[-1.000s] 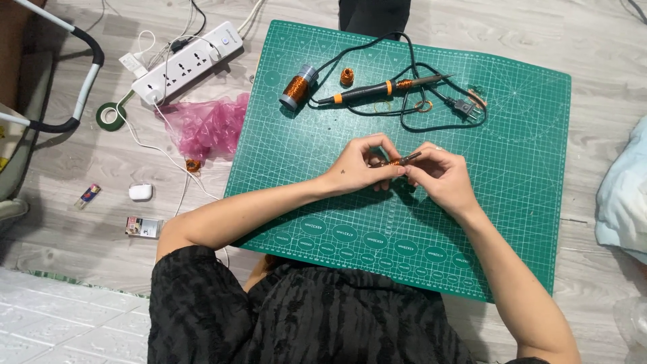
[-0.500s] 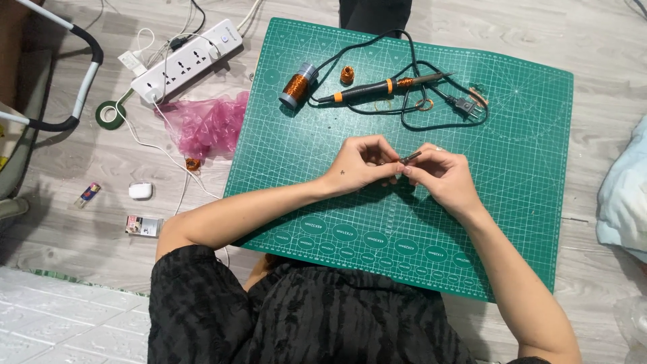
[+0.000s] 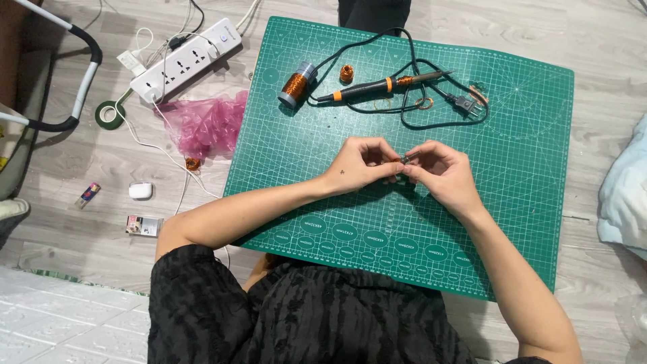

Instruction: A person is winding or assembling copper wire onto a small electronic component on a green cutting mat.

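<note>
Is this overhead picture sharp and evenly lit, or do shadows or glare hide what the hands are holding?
Head view: soft, even light, no harsh glare on the green cutting mat. Faint shadows lie under the left hand and right hand. The soldering iron looks sharp; the small item pinched between the fingers is too tiny to identify.

Grey wood-plank floor under even light, white brick-pattern mat at lower left, pale blue cloth at right edge.
</note>
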